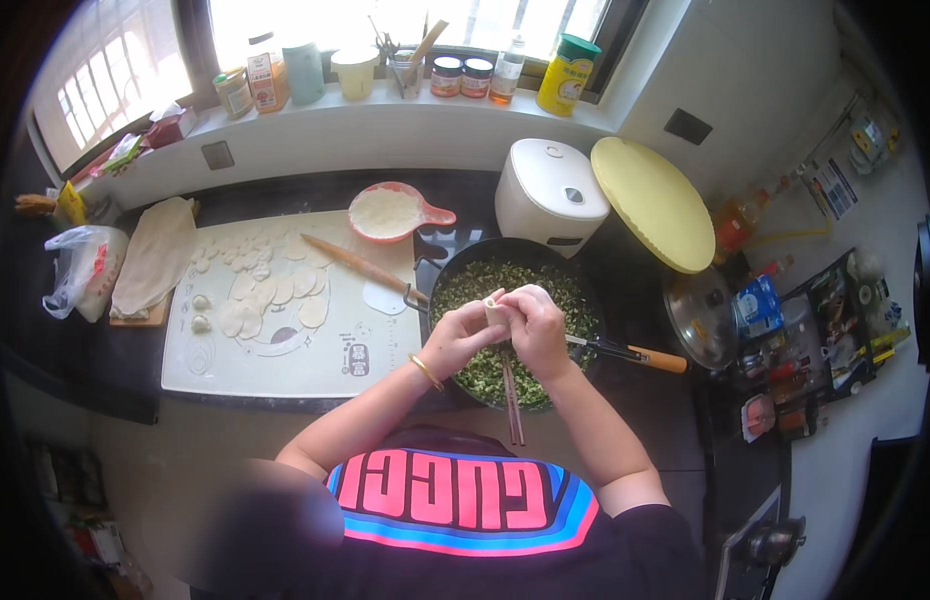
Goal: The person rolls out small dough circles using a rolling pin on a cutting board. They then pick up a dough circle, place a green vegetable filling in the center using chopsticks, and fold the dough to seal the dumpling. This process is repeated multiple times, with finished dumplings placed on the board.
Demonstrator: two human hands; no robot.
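Above the pan, both my hands are closed on one small pale dumpling. My left hand pinches it from the left, a gold bangle on that wrist. From the right, my right hand presses its fingers at the dumpling's upper edge. My fingers partly hide the dumpling. Beneath them is a dark pan full of chopped green filling. A pair of chopsticks rests in the filling, pointing toward me. Round dough wrappers lie overlapping on a white mat to the left.
A wooden rolling pin and a white scraper lie near the pan. Behind stand a red bowl of flour, a white rice cooker and a yellow round lid. An orange-tipped handle juts right. A plastic bag sits far left.
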